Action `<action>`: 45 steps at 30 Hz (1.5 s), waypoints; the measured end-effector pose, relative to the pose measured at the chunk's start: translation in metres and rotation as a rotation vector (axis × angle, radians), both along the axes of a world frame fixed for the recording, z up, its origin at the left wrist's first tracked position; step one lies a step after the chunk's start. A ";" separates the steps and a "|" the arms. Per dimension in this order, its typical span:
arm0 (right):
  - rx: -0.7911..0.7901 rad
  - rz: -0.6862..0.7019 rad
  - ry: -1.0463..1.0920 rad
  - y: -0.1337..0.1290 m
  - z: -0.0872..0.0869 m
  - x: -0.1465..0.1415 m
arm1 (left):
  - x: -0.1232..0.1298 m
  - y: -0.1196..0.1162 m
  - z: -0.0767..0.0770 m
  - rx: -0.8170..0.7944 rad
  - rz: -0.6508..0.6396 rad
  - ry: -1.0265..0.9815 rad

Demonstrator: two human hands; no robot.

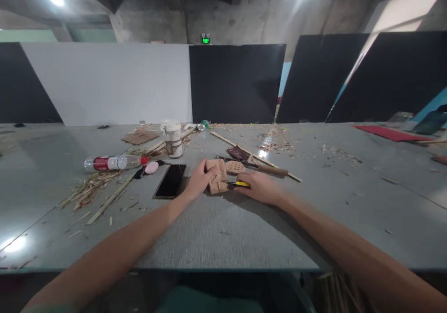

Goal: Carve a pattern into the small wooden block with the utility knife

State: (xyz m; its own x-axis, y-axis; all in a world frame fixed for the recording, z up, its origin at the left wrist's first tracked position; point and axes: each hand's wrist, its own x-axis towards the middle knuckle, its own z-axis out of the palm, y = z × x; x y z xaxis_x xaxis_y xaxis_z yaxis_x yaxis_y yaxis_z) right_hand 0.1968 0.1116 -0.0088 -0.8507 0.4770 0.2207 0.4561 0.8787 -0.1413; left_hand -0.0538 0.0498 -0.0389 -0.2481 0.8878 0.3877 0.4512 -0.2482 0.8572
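Observation:
A light brown carved wooden block (219, 182) rests on the grey table in front of me. My left hand (200, 179) grips its left side, thumb over the top face. In my right hand (257, 187) is a yellow-handled knife (242, 183), its dark blade pointing left and meeting the block's right edge. Just behind the block and my right hand lies an oval wooden piece with small holes (235, 166). A phone (171, 181) with a black screen lies left of my left hand.
Left are a plastic bottle (110, 162), a pink oval object (152, 167) and wood shavings (91, 188). A lidded cup (173, 140) stands behind the phone. Beyond my right hand lie a wooden-handled tool (273, 170) and a long thin strip (226, 139). Panels (237, 84) border the far edge.

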 end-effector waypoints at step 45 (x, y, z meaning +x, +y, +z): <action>-0.058 0.080 -0.076 -0.005 0.007 -0.001 | 0.002 0.001 -0.002 0.009 -0.016 0.002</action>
